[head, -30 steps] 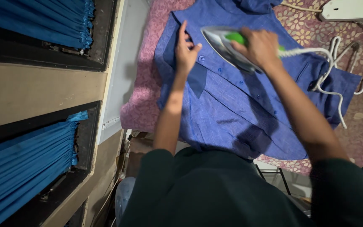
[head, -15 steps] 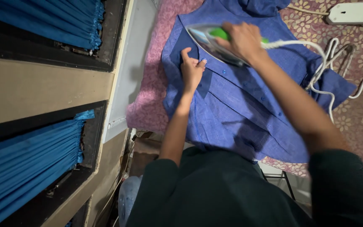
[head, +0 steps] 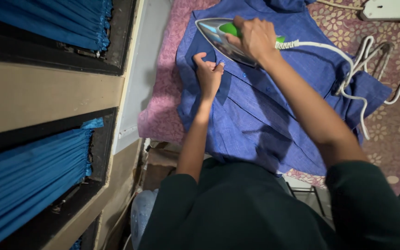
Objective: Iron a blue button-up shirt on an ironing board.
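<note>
Blue shirt [head: 274,106] lies front up on a pink flowered cover [head: 163,106], buttoned placket running down the middle. Iron [head: 223,39] sits near the collar end, beside the chest pocket; right hand [head: 255,39] clenched on its green handle. Left hand [head: 208,74] pinches the cloth just below the iron's tip. Lower front shows creases, so I judge much unpressed. White cord [head: 348,60] trails across the sleeve to a power strip [head: 390,9]; it could snag. Blue curtains [head: 28,176] at left.
</note>
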